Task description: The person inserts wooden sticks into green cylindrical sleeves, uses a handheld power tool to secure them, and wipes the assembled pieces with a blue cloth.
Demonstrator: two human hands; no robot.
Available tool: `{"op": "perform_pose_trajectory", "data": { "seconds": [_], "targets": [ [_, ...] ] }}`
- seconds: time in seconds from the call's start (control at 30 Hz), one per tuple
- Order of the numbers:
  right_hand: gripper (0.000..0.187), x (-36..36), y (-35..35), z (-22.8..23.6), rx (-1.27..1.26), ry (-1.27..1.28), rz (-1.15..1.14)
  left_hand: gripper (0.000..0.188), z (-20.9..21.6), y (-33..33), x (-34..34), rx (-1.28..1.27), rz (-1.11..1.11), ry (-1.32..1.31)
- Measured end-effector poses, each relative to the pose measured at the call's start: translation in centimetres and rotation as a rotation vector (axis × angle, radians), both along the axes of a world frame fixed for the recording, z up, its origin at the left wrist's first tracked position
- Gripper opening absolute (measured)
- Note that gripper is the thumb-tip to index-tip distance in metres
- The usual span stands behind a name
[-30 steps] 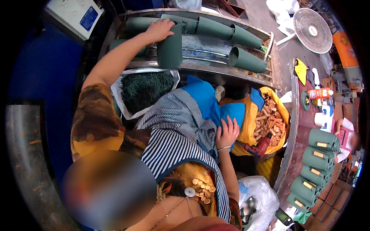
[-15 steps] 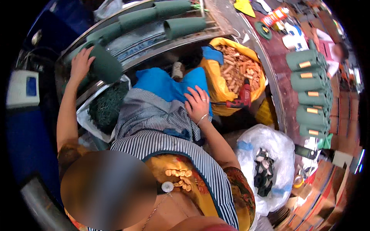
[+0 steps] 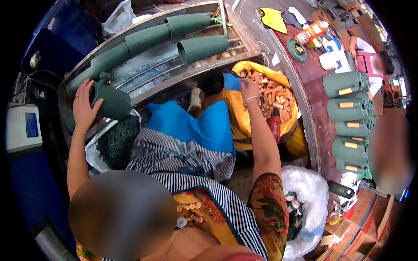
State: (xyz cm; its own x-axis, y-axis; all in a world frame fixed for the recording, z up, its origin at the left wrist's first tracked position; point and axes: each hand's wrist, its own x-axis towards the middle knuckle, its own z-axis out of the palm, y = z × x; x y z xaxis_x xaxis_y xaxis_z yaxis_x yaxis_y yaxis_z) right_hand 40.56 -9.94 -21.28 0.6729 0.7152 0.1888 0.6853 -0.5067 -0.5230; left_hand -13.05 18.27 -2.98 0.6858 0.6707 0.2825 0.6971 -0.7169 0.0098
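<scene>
My left hand (image 3: pixel 85 105) lies at the mouth of a dark green tube (image 3: pixel 114 103), its fingers stretched and the thumb apart, touching the near end. That tube sits at the left end of a metal-edged trough, tilted over its rim. At the edge of a yellow sack (image 3: pixel 237 104), by its blue patch, my right hand (image 3: pixel 249 90) has its fingers bunched together; whatever they hold is hidden. Short orange-brown tubular pieces (image 3: pixel 274 93) fill the sack. A red power drill (image 3: pixel 274 126) rests against the sack, partly behind my right forearm.
More green tubes (image 3: pixel 148 39) line the trough (image 3: pixel 174 74). A white bag (image 3: pixel 92 152) of dark green scraps stands below it. Bundled green rolls (image 3: pixel 346 108) stand on the red-brown table (image 3: pixel 313 82) at right, with a person beyond. A clear plastic bag (image 3: pixel 315 195) holds dark scraps.
My right hand has moved from my lap up and right to the yellow sack. My left hand and the green tube have shifted slightly, with the fingers now at its mouth.
</scene>
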Motion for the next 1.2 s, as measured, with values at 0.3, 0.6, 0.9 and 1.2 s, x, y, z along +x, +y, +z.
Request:
{"op": "perform_pose_trajectory", "data": {
  "seconds": [0.3,0.6,0.9,1.2],
  "targets": [
    [0.027,2.1,4.9,-2.6,-0.464,-0.043,0.030,0.062,1.0,-0.3,1.0,-0.016,0.000,0.007],
    [0.031,1.2,1.6,1.7,-0.206,-0.252,-0.041,0.064,0.0,0.0,0.2,-0.034,0.079,0.014],
    [0.023,4.0,-10.0,9.1,0.415,0.058,-0.410,0.069,2.2,1.0,1.7,-0.263,0.141,0.194],
    [0.035,-5.4,-11.4,15.7,1.315,1.442,-0.111,0.040,-0.5,4.1,7.1,-0.140,0.314,0.294]
  ]
}}
